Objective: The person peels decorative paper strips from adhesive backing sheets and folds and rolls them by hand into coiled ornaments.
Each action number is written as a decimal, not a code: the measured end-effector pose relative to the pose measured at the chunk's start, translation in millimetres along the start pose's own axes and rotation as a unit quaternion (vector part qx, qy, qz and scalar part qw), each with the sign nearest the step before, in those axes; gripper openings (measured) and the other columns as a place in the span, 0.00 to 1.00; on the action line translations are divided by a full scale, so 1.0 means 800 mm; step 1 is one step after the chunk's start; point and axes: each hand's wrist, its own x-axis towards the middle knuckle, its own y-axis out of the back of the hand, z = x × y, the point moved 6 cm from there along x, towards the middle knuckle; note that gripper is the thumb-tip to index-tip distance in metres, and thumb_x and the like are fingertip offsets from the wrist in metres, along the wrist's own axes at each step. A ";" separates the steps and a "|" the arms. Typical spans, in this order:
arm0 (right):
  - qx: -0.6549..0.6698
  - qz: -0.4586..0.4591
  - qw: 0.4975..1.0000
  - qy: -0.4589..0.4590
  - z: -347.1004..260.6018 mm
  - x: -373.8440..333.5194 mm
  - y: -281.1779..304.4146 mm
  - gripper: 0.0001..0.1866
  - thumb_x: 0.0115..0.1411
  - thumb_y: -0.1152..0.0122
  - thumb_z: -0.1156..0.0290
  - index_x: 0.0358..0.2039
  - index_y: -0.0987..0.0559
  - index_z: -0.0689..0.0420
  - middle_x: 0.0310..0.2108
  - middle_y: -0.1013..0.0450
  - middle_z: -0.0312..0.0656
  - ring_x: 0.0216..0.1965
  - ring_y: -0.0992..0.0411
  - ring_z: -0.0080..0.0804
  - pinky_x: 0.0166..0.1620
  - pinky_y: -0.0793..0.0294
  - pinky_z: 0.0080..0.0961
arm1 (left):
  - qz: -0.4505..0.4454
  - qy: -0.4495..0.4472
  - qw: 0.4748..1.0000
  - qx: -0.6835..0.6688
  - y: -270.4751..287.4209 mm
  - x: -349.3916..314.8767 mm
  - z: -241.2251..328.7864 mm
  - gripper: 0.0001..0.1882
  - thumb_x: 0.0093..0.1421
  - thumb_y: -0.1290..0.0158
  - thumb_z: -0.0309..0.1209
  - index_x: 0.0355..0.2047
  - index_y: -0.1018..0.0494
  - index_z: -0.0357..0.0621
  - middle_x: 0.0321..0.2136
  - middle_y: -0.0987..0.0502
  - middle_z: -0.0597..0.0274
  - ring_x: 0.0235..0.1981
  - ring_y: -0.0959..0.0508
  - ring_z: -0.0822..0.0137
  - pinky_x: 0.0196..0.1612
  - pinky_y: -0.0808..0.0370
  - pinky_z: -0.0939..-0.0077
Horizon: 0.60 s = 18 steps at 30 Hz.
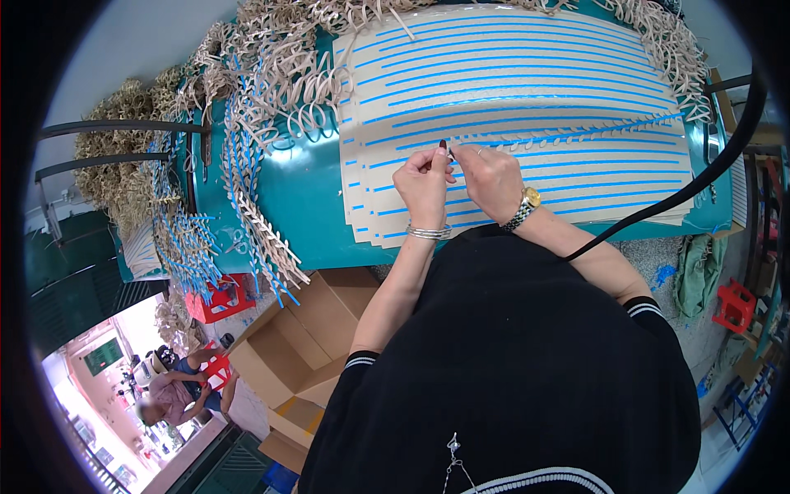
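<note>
Large beige sheets (527,86) with parallel blue stripes lie stacked on a green table (304,189). Across them runs a narrow strip with small beige loops and a blue line (576,132), from my hands toward the sheets' right edge. My left hand (423,183) is closed in a pinch at the strip's left end; what lies between its fingertips is too small to make out. Close beside it, my right hand (494,181) has its fingers pinched on the same end of the strip. The fingertips of both hands nearly meet.
Bundles of curled beige strips (284,70) cover the table's far left; more blue-lined strips (255,198) hang over its near edge. A black cable (683,193) arcs at the right. An open cardboard box (288,346) stands below. Another person (177,391) sits at lower left.
</note>
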 end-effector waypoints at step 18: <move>0.043 0.054 0.996 -0.052 0.018 0.007 0.009 0.02 0.48 0.45 0.76 0.24 0.26 0.58 0.17 0.29 0.42 0.19 0.29 0.37 0.20 0.32 0.29 | 0.005 0.045 0.998 -0.049 -0.009 -0.002 0.000 0.07 0.53 0.48 0.23 0.26 0.27 0.28 0.16 0.27 0.59 0.14 0.30 0.75 0.17 0.34 0.85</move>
